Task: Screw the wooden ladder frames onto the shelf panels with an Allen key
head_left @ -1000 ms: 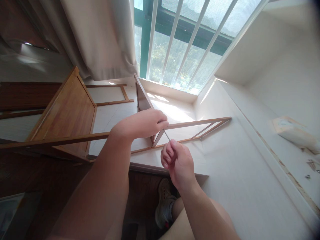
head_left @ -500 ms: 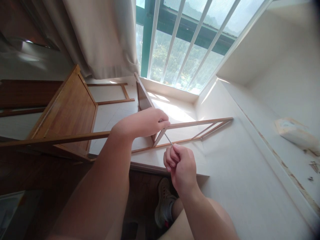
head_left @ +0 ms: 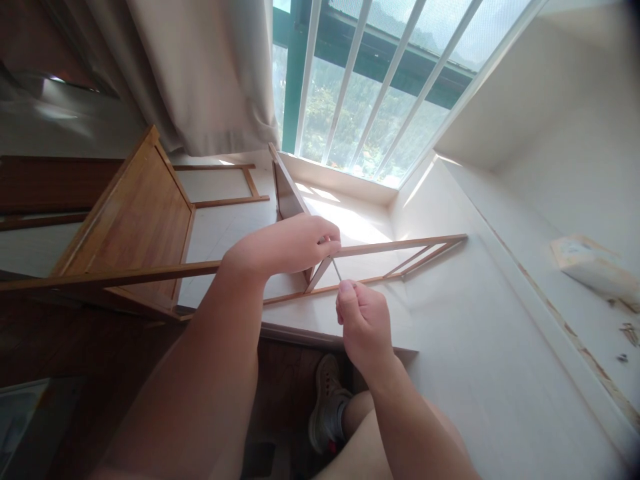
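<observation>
My left hand point(head_left: 310, 241) is closed over the corner of a brown wooden frame point(head_left: 400, 247), where a long rail meets a short crosspiece. My right hand point(head_left: 365, 320) is a fist just below and to the right. Out of it comes a thin metal-shafted tool point(head_left: 337, 269), pointing up at the crosspiece near my left fingers. The fist hides its handle, so I cannot tell whether it is a screwdriver or a hex key. An upright wooden panel point(head_left: 287, 187) stands right behind my left hand and meets the frame.
The frame lies on a white window ledge point(head_left: 300, 317). A larger wooden panel point(head_left: 145, 227) stands tilted to the left, with more wooden frame pieces point(head_left: 230, 201) behind it. A barred window point(head_left: 370, 93) and a curtain point(head_left: 210, 80) are beyond. Far right are a plastic bag point(head_left: 595, 267) and small hardware point(head_left: 629, 333).
My right fist has turned about the tool, thumb now on top, and moved slightly up. My left hand and the wooden frame have stayed in place.
</observation>
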Demonstrator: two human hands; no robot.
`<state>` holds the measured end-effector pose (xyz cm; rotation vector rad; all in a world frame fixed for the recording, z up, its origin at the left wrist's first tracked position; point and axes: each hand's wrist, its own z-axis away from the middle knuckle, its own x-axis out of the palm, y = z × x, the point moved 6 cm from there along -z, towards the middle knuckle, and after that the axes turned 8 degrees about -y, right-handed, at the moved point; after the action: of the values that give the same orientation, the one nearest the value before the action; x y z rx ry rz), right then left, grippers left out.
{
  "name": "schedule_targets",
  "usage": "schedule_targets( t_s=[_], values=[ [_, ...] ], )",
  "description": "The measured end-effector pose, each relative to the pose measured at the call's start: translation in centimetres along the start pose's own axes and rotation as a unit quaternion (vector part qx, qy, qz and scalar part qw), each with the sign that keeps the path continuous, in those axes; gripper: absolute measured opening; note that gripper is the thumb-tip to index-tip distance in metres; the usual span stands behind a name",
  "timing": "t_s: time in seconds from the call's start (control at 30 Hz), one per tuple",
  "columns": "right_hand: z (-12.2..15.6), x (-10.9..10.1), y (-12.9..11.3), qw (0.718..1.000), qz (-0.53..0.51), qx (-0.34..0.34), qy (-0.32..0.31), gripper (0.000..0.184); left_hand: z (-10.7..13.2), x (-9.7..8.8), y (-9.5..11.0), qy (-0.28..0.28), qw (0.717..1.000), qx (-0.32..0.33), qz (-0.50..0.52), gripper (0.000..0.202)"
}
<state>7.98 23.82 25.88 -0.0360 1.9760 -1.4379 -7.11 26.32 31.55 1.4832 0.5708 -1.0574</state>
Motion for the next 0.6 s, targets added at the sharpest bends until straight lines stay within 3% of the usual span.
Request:
schedule_targets(
  t_s=[0.47, 0.6],
  values=[
    [-0.7, -0.9, -2.3, 0.989, 0.139, -0.052, -0.002, 0.039, 0.1, 0.0, 0.0, 0.003, 1.0, -0.001, 0.0, 0.034],
    [-0.8, -1.2, -2.7, 0.99, 0.129, -0.05, 0.011, 0.039, 0.0, 0.0, 0.0, 0.004, 1.0, 0.001, -0.002, 0.034]
  ],
)
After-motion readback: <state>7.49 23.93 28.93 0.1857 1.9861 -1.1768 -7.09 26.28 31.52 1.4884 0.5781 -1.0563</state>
